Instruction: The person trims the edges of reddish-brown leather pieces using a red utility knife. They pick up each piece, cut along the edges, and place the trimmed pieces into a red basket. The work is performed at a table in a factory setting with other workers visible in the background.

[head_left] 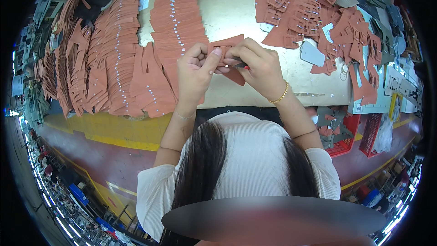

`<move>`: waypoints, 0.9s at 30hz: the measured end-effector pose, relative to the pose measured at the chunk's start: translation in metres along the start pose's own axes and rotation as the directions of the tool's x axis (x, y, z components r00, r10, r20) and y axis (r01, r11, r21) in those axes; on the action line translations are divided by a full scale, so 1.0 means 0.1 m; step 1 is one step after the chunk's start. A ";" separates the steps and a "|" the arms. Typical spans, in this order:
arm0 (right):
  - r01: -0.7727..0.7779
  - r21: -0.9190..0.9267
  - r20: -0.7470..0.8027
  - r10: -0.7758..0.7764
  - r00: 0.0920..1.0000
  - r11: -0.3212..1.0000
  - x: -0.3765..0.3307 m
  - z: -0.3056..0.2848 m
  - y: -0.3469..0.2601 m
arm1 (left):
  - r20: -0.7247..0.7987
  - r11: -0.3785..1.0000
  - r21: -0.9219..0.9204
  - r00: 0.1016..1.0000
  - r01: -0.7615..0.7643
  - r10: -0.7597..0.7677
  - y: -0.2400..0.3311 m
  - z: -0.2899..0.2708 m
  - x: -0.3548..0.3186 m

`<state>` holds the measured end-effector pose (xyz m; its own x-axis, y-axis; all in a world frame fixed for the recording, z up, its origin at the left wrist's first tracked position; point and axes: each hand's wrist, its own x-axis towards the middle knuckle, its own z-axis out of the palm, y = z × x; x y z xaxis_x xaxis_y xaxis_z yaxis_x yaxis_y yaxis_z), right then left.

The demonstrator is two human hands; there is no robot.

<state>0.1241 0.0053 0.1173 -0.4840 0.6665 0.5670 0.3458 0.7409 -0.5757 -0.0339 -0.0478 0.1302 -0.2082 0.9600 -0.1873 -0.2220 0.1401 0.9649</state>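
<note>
While both hands pinch it | leather piece (230,45) between left grip (198,66), right grip (255,64).

Both my hands meet over the middle of the worktable (227,13), pinching one terracotta leather piece (226,44): left hand (196,68) on its left end, right hand (256,66) on the right, with a thin red-tipped tool (244,67) under my right fingers. Fanned rows of matching cut pieces (114,54) cover the table's left side; buckled straps (300,16) pile toward its right far corner. A red basket (346,139) sits below the near edge, right.
</note>
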 end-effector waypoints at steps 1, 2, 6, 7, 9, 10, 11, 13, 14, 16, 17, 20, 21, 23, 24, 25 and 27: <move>0.016 -0.036 0.018 -0.016 1.000 0.999 0.00 -0.01 0.01 | -0.005 1.000 0.005 1.000 0.013 -0.013 0.00 0.01 0.00; 0.034 -0.085 0.053 -0.030 0.998 0.996 -0.01 -0.02 0.01 | -0.016 1.000 0.005 1.000 0.027 -0.027 0.00 0.01 -0.01; 0.080 -0.183 0.159 -0.051 0.986 0.980 -0.05 -0.06 0.03 | -0.054 0.998 0.054 0.998 0.038 -0.035 -0.03 0.06 -0.01; 0.080 -0.189 0.184 -0.045 0.982 0.979 -0.06 -0.05 0.04 | -0.053 0.996 0.076 0.998 0.041 -0.037 -0.03 0.06 0.00; 0.069 -0.158 0.181 -0.040 0.983 0.985 -0.06 -0.02 0.07 | -0.051 0.994 0.101 0.998 0.045 -0.040 -0.05 0.06 0.02; 0.065 -0.151 0.189 -0.035 0.981 0.986 -0.05 0.00 0.09 | -0.049 0.994 0.104 0.998 0.045 -0.040 -0.06 0.05 0.03; 0.049 -0.087 0.168 -0.034 0.985 0.995 -0.04 0.01 0.10 | -0.049 0.993 0.108 0.998 0.046 -0.041 -0.06 0.04 0.04; 0.025 0.024 0.121 -0.028 0.992 0.999 -0.01 0.01 0.11 | -0.040 0.996 0.066 0.997 0.064 -0.061 -0.06 0.01 0.05; -0.052 0.095 0.088 0.043 0.995 0.994 -0.01 -0.01 0.10 | -0.022 0.998 0.030 0.998 0.060 -0.059 -0.05 0.00 0.06; -0.200 0.241 0.022 0.201 0.979 0.950 -0.02 -0.11 0.06 | -0.029 0.997 0.042 0.998 0.060 -0.059 -0.04 -0.04 0.09; -0.263 0.308 0.020 0.270 0.963 0.914 -0.03 -0.17 0.05 | -0.037 0.997 0.045 0.998 0.057 -0.055 -0.04 -0.04 0.09; -0.362 0.430 0.094 0.358 0.929 0.827 -0.02 -0.29 0.06 | -0.035 0.997 0.065 0.998 0.045 -0.043 -0.03 -0.03 0.10; -0.351 0.359 0.105 0.336 0.936 0.865 -0.01 -0.27 0.06 | -0.029 0.997 0.059 0.999 0.043 -0.041 -0.03 -0.02 0.11; -0.277 0.241 0.070 0.268 0.961 0.930 0.01 -0.18 0.07 | -0.010 0.998 0.043 0.999 0.037 -0.036 -0.02 0.00 0.11; -0.259 0.233 0.061 0.252 0.966 0.937 0.00 -0.14 0.06 | -0.009 0.998 0.039 0.999 0.042 -0.042 -0.01 0.02 0.11; -0.257 0.210 0.014 0.260 0.965 0.943 0.00 -0.10 0.06 | -0.007 0.999 0.029 0.999 0.044 -0.044 -0.01 0.02 0.10; -0.260 0.166 -0.048 0.271 0.961 0.951 0.01 -0.02 0.05 | -0.014 0.999 -0.014 0.999 0.040 -0.040 -0.02 0.05 0.07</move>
<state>0.1271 0.0091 0.1162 -0.3331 0.8454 0.4176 0.3208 0.5181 -0.7929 -0.0305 -0.0406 0.1283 -0.2128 0.9500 -0.2285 -0.2433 0.1749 0.9540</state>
